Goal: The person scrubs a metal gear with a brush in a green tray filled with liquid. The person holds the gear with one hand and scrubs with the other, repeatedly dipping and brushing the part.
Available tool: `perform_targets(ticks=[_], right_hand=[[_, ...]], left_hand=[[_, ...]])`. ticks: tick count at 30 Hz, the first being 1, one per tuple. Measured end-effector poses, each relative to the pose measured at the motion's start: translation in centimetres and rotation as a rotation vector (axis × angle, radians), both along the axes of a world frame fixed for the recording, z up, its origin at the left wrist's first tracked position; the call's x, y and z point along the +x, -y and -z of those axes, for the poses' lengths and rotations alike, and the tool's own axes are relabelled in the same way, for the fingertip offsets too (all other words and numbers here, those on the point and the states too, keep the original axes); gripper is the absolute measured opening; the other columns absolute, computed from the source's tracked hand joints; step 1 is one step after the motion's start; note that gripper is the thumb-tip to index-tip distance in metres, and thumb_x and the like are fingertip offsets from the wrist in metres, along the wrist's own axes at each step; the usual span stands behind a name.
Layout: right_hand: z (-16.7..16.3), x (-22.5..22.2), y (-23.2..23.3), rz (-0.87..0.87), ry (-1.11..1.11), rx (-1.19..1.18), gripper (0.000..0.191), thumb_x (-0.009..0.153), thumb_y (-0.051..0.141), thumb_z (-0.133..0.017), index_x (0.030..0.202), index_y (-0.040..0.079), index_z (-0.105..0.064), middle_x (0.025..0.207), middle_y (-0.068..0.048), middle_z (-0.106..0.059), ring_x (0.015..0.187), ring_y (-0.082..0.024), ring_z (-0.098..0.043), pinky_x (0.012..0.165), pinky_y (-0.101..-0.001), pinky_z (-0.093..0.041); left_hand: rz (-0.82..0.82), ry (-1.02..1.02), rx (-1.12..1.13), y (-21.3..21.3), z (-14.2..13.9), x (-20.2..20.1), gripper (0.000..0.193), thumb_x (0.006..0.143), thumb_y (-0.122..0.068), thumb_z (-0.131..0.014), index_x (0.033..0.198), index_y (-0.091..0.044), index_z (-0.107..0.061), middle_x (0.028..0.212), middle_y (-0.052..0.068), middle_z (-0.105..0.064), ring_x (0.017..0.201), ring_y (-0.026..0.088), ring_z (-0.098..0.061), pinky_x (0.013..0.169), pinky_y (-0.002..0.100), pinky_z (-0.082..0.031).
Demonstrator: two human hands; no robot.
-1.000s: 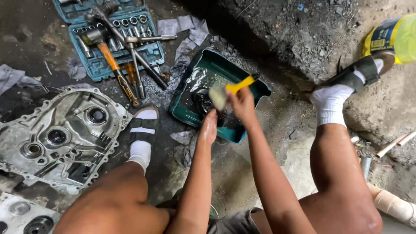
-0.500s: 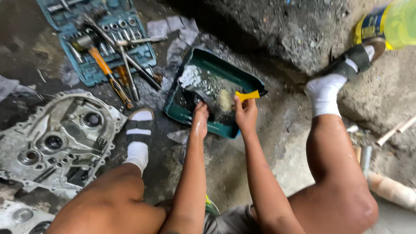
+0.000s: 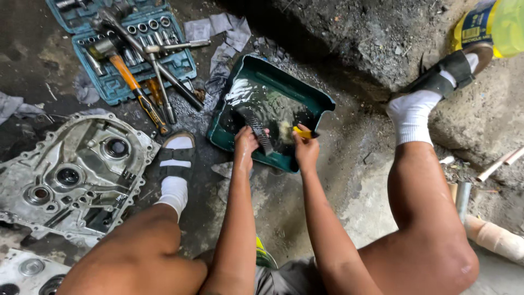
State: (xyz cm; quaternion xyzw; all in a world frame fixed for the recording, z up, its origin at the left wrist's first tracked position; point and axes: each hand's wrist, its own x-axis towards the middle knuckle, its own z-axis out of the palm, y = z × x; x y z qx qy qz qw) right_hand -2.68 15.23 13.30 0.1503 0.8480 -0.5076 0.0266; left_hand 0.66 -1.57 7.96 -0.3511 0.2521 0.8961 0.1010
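Green plastic tray [image 3: 322, 104] on wet concrete holds dark liquid. Left hand [image 3: 245, 141] fingers clenched around a dark ribbed part [image 3: 261, 133], held over the tray's near wall. Right hand [image 3: 305, 150] grips a yellow-handled brush [image 3: 302, 133] beside it.

Risks: slick part could slip and splash; liquid may slop over the near rim.

Unclear: bristles blurred by foam; part's lower end hidden; bottle [image 3: 499, 24] cut off at frame corner.

One head-worn camera is looking steeply down from above a squatting person's knees, facing forward over the ground. It is sitting close: forearms are filling the lower middle, a dark green rectangular plastic tray [image 3: 322, 104] is lying centre, and a blue plastic socket-tool case [image 3: 103, 90] is reaching the upper left edge.
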Motion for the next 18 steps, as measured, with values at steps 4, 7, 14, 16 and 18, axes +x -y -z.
perform_targets(ticks=[4,7,14,16,18], right_hand=[[0.7,0.4,2.2,0.076,-0.091,0.150,0.030,0.095,0.014,-0.076,0.123,0.004,-0.073,0.109,-0.010,-0.077,0.096,-0.013,-0.071,0.087,-0.0282,-0.055],[0.8,0.1,3.1,-0.055,-0.097,0.318,0.030,0.093,0.011,-0.076,0.122,0.005,-0.075,0.110,-0.016,-0.076,0.098,-0.018,-0.070,0.087,-0.0308,-0.054],[1.4,-1.5,1.4,-0.148,0.058,0.166,0.028,0.097,0.012,-0.069,0.125,0.008,-0.072,0.115,-0.016,-0.076,0.100,-0.020,-0.075,0.089,-0.0330,-0.058],[1.7,-1.3,0.9,-0.385,-0.042,0.409,0.037,0.081,0.003,-0.072,0.119,0.005,-0.073,0.114,-0.020,-0.075,0.101,-0.029,-0.072,0.090,-0.0368,-0.057],[1.9,-0.9,0.7,-0.446,-0.070,0.417,0.037,0.079,0.001,-0.072,0.117,0.004,-0.074,0.112,-0.020,-0.075,0.101,-0.029,-0.071,0.089,-0.0377,-0.057]], left_hand=[[-0.015,0.026,-0.001,-0.6,-0.1,-0.2,0.036,0.105,-0.031,-0.048,0.126,-0.006,-0.062,0.122,0.017,-0.071,0.112,0.023,-0.070,0.099,0.034,-0.051],[-0.025,0.088,0.040,-0.6,-0.3,-0.1,0.034,0.103,-0.030,-0.049,0.126,-0.008,-0.061,0.119,0.017,-0.073,0.111,0.026,-0.071,0.100,0.036,-0.053],[-0.047,0.085,0.047,0.3,0.0,0.0,0.036,0.102,-0.030,-0.051,0.126,-0.007,-0.063,0.119,0.013,-0.072,0.111,0.025,-0.069,0.101,0.037,-0.051],[-0.037,0.071,0.049,0.2,0.3,-0.1,0.038,0.103,-0.032,-0.051,0.126,-0.005,-0.063,0.117,0.015,-0.072,0.111,0.026,-0.070,0.102,0.037,-0.051],[-0.045,0.072,0.057,-0.1,0.6,-0.3,0.039,0.103,-0.033,-0.050,0.125,-0.004,-0.062,0.118,0.016,-0.073,0.112,0.027,-0.070,0.102,0.037,-0.051]])
